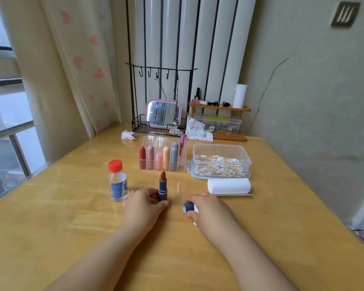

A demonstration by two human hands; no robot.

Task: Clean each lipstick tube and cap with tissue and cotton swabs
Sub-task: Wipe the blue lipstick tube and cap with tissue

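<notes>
A dark blue lipstick tube (pixel 162 189) stands upright on the wooden table (pixel 72 206), its red-brown stick extended. My left hand (pixel 144 204) grips its base. To the right, my right hand (pixel 208 208) holds the matching blue cap (pixel 188 206) on its side, with a bit of white tissue showing beside it. A clear organizer (pixel 162 158) behind holds several capped lipsticks. A clear box of cotton swabs (pixel 221 162) and a white tissue roll (pixel 229 185) lie to the right.
A small clear bottle with a red cap (pixel 117 181) stands left of my left hand. Crumpled tissues (pixel 128 135), a pink mirror in a wire rack (pixel 163 113) and a wooden shelf (pixel 219 108) line the back. A curtain and window are at the left.
</notes>
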